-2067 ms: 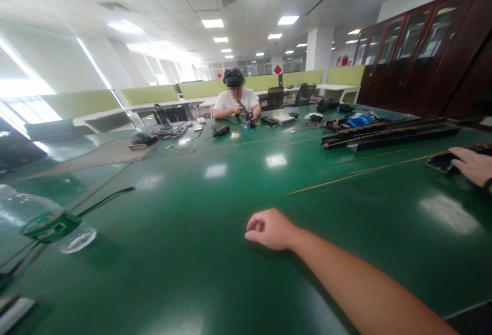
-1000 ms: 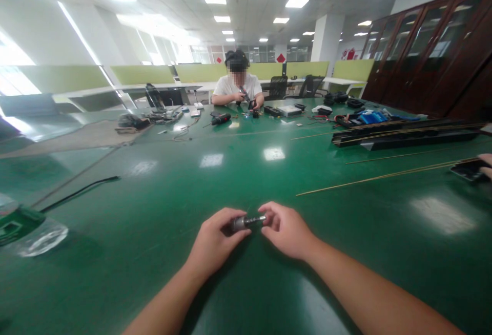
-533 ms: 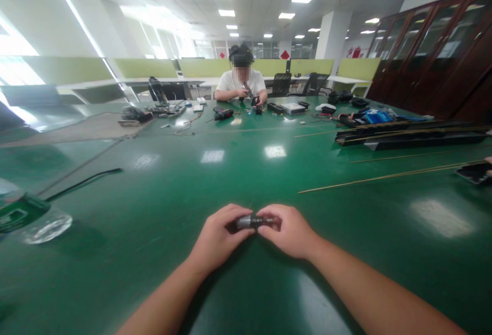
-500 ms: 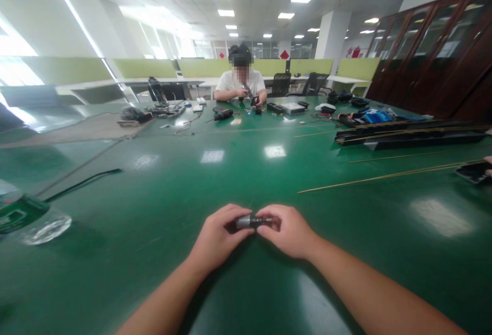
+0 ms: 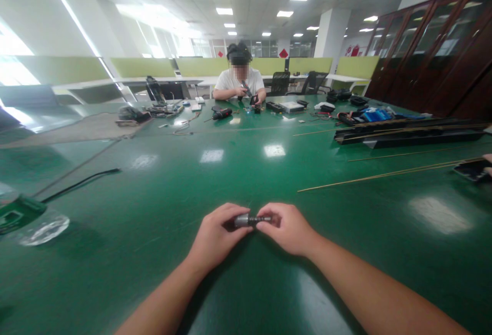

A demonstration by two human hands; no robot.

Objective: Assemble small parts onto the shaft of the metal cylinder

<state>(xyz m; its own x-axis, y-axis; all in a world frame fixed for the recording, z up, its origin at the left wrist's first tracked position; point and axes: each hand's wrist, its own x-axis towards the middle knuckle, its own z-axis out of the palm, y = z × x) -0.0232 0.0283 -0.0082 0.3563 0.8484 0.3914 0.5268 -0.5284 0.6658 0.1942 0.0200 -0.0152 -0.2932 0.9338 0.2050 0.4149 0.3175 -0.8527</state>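
Between my hands, just over the green table [image 5: 246, 181], lies a small grey metal cylinder [image 5: 242, 220] with a thin dark stepped shaft [image 5: 258, 219] to its right. The thumb and fingers of my left hand [image 5: 215, 230] are closed round the cylinder. My right hand [image 5: 290, 228] pinches the far end of the shaft, partly hiding it. Both pieces lie in one line, level from left to right. I cannot tell whether they are joined or separate.
At the left stands a clear bottle [image 5: 42, 227] with a green label, beside a black cable [image 5: 80, 184]. Thin brass-coloured rods [image 5: 369, 177] lie at the right, near black trays [image 5: 407, 138]. Across the table a person [image 5: 240, 79] handles tools near a drill [image 5: 222, 113].
My hands stay almost in place, and slightly more of the dark shaft shows between them. The whole view has shifted a little.
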